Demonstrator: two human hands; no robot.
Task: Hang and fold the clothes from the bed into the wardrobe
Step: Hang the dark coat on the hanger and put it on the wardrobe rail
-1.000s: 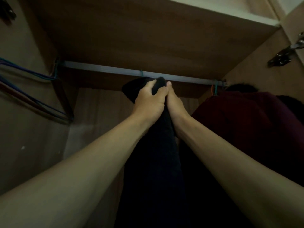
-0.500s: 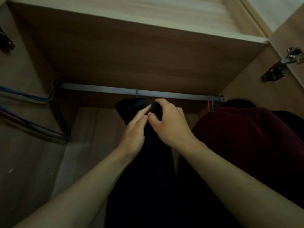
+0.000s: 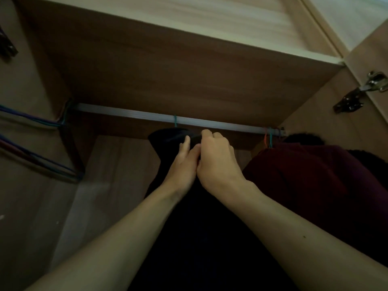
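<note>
Two grips, the left grip (image 3: 182,166) and right grip (image 3: 218,162); one rail (image 3: 130,113); three garments, a black garment (image 3: 168,139), maroon garment (image 3: 304,175) and dark garment (image 3: 304,138); three hooks, a green hook (image 3: 175,121), orange hook (image 3: 265,136) and teal hook (image 3: 270,137); two hinges, a right hinge (image 3: 361,91) and left hinge (image 3: 7,47); and empty hangers (image 3: 31,122) too bunched to count.

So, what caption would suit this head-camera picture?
Left hand presses, right hand pinches a black garment hung on the wardrobe rail beside a maroon garment.
</note>
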